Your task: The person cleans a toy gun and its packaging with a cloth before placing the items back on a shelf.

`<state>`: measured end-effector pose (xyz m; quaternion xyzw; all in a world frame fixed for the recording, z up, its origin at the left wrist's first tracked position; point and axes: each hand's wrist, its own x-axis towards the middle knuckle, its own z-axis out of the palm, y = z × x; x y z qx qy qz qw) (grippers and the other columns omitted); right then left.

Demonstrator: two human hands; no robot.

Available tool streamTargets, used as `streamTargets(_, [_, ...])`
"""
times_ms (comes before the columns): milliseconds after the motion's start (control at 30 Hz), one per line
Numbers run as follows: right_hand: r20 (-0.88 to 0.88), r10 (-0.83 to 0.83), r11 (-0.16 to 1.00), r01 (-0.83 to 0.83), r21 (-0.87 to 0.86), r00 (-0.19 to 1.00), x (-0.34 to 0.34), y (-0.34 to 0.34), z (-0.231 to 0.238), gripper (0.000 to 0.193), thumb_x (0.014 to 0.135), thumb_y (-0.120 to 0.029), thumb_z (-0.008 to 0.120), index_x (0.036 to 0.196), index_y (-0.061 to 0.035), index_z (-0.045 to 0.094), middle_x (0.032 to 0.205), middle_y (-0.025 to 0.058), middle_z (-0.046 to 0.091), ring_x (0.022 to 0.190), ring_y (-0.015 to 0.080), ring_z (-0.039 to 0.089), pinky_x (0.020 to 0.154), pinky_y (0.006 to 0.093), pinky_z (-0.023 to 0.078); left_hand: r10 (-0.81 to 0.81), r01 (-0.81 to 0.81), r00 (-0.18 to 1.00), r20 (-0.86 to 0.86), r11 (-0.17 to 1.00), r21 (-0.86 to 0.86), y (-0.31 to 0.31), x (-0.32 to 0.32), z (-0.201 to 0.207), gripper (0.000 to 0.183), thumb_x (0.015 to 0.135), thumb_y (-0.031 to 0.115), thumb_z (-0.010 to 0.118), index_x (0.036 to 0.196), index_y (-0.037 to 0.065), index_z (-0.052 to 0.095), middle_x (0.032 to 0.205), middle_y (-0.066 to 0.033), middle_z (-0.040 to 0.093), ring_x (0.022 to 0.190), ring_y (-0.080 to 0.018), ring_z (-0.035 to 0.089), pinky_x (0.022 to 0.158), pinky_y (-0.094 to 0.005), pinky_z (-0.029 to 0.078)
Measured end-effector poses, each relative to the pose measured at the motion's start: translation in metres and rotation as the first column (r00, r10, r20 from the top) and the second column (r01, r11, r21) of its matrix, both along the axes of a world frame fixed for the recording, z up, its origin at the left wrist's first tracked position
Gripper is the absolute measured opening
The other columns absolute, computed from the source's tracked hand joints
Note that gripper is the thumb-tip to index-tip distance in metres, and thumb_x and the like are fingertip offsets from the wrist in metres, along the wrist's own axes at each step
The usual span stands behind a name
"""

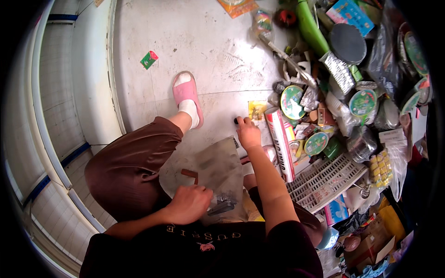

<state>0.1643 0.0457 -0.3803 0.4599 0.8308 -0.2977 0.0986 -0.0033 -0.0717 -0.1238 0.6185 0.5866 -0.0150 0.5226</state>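
Observation:
My right hand (249, 133) reaches forward to the floor with its fingers closed on a small black object (236, 120), whose kind I cannot make out. Closer to my body, my left hand (191, 204) is curled over a greyish translucent plastic bag (218, 160). What its fingers hold, if anything, is hidden. Just beyond that hand lies a brown L-shaped piece (189, 173). Small dark grey items (222, 205) rest at the bag, right of the left hand. Beside my right hand are a yellow packet (257, 110) and a long red-and-white box (280, 146).
A heap of goods fills the right side: round green-lidded tubs (292, 102), a grey plastic basket (324, 183), a green long-handled item (311, 28) and a cardboard box (371, 250). A small green-red card (149, 60) lies ahead; white cabinets (88, 60) line the left.

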Motion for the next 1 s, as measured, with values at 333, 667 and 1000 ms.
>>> streamTargets(333, [-0.097, -0.23, 0.968, 0.218, -0.121, 0.968, 0.005, 0.005, -0.001, 0.02, 0.077, -0.016, 0.062, 0.095, -0.0072, 0.056, 0.087, 0.0094, 0.06, 0.078, 0.0241, 0.061, 0.067, 0.0368, 0.049, 0.108, -0.109, 0.994, 0.02, 0.993, 0.041, 0.006, 0.003, -0.005, 0.014, 0.08, 0.014, 0.056, 0.072, 0.004, 0.052, 0.068, -0.0142, 0.057, 0.064, -0.0341, 0.058, 0.055, -0.0438, 0.046])
streamTargets(667, [-0.47, -0.742, 0.661, 0.398, -0.636, 0.479, 0.034, -0.014, 0.23, 0.024, 0.076, -0.012, 0.068, 0.096, 0.0, 0.06, 0.077, 0.0007, 0.06, 0.06, 0.0064, 0.05, 0.056, 0.0227, 0.044, 0.304, -0.28, 0.952, -0.035, 0.91, 0.305, 0.001, 0.012, -0.019, 0.027, 0.087, 0.026, 0.048, 0.073, 0.003, 0.055, 0.07, -0.0174, 0.06, 0.065, -0.0379, 0.059, 0.059, -0.0484, 0.045])
streamTargets(1000, [-0.223, -0.126, 0.903, 0.205, 0.377, 0.967, 0.031, -0.1, 0.274, 0.029, 0.068, -0.021, 0.073, 0.091, -0.0064, 0.063, 0.084, 0.0066, 0.053, 0.085, 0.0266, 0.053, 0.074, 0.0385, 0.04, 0.248, -0.214, 0.967, -0.051, 0.91, 0.356, -0.007, 0.012, -0.026, 0.03, 0.087, 0.028, 0.047, 0.078, 0.004, 0.061, 0.077, -0.0183, 0.063, 0.076, -0.037, 0.06, 0.069, -0.0473, 0.046])
